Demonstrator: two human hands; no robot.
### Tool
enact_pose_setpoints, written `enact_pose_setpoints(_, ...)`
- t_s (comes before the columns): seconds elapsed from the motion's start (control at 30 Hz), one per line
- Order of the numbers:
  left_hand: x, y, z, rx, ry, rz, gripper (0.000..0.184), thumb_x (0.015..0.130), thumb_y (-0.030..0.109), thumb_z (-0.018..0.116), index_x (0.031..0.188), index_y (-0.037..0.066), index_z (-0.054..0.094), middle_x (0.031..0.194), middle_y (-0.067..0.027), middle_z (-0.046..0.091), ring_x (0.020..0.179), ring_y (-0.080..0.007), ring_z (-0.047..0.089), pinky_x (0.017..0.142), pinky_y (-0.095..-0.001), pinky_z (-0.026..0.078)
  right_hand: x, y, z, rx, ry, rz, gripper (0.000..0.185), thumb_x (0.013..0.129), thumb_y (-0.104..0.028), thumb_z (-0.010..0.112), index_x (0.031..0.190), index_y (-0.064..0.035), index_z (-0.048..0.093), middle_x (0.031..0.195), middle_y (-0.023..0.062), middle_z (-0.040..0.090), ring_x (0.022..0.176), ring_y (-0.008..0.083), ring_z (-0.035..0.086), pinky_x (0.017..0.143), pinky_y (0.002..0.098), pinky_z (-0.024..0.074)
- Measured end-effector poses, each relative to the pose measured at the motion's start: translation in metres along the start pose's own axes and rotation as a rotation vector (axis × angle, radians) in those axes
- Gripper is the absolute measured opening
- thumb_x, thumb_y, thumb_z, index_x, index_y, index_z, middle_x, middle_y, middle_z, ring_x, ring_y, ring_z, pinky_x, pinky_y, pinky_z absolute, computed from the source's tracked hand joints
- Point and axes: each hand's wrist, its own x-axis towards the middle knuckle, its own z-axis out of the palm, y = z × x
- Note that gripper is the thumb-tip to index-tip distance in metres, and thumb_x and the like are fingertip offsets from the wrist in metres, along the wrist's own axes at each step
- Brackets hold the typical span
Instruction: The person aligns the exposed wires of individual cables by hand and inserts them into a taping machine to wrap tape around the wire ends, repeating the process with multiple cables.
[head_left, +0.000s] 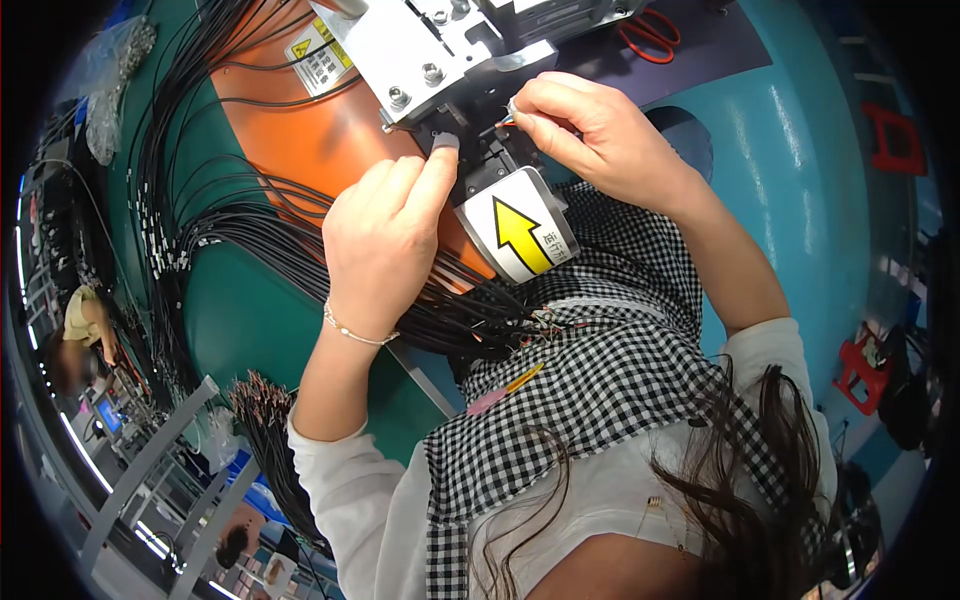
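My right hand (pixel 600 140) is closed in a pinch at the front of the metal machine (pixel 400 60), on thin coloured wires (pixel 506 121) that show at the fingertips. My left hand (pixel 385 220) is closed just left of it, its covered index fingertip against the machine's dark lower part. Its other fingers curl under, and whatever they hold is hidden. Below both hands, a white guard (pixel 517 225) with a yellow arrow sticks out from the machine.
Long bundles of black cables (pixel 270 240) run across an orange panel (pixel 290 140) and the green table (pixel 240 335). Red-handled scissors (pixel 650 38) lie at the back. More cables rest over the checkered apron (pixel 600 360). Red stools (pixel 862 370) stand at right; another person (pixel 88 320) is far left.
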Motion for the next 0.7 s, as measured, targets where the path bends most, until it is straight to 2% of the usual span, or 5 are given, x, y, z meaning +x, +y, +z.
enact_pose_setpoints(0.17,-0.003,-0.003,0.002,-0.056,0.040,-0.002,0.036,0.074,0.007,0.059,0.109,0.010,0.064,0.070,-0.0007,0.050,0.061,-0.0144,0.053,0.054,-0.0278,0.044,0.002,0.003,0.003,-0.055,-0.014,-0.068,0.012,0.092,-0.010,0.059,0.099,-0.0001,0.060,0.084,0.0079,0.056,0.072,0.0186,0.056,0.063,0.0293,0.0454)
enact_pose_setpoints(0.3,-0.003,-0.004,-0.001,-0.046,-0.025,0.027,0.043,0.073,0.008,0.059,0.116,0.013,0.064,0.067,0.0001,0.045,0.059,-0.0130,0.052,0.051,-0.0272,0.043,0.001,0.004,0.002,-0.099,-0.032,-0.084,0.013,0.090,-0.010,0.060,0.099,-0.0005,0.060,0.084,0.0083,0.055,0.072,0.0204,0.056,0.063,0.0303,0.0460)
enact_pose_setpoints(0.4,0.001,0.000,-0.011,-0.010,-0.197,0.024,0.049,0.073,0.003,0.063,0.121,0.017,0.063,0.069,-0.0023,0.052,0.060,-0.0165,0.055,0.053,-0.0296,0.045,0.000,0.005,0.002,-0.105,-0.044,-0.074,0.013,0.090,-0.009,0.060,0.100,-0.0006,0.060,0.083,0.0084,0.055,0.072,0.0211,0.056,0.063,0.0309,0.0462)
enact_pose_setpoints(0.53,0.000,-0.003,-0.006,0.018,-0.203,0.030,0.056,0.072,0.005,0.061,0.124,0.023,0.062,0.068,-0.0006,0.050,0.059,-0.0149,0.054,0.052,-0.0293,0.045,0.001,0.006,0.001,-0.107,-0.052,-0.075,0.013,0.090,-0.010,0.059,0.099,-0.0005,0.061,0.083,0.0083,0.055,0.071,0.0200,0.055,0.062,0.0303,0.0455)
enact_pose_setpoints(0.7,0.003,-0.002,-0.007,0.022,-0.248,0.012,0.056,0.073,0.005,0.060,0.124,0.026,0.062,0.068,0.0002,0.051,0.060,-0.0147,0.054,0.052,-0.0296,0.046,0.005,0.005,0.001,0.032,-0.088,0.039,0.013,0.093,-0.013,0.058,0.098,-0.0003,0.060,0.081,0.0056,0.054,0.068,0.0139,0.052,0.060,0.0275,0.0426)
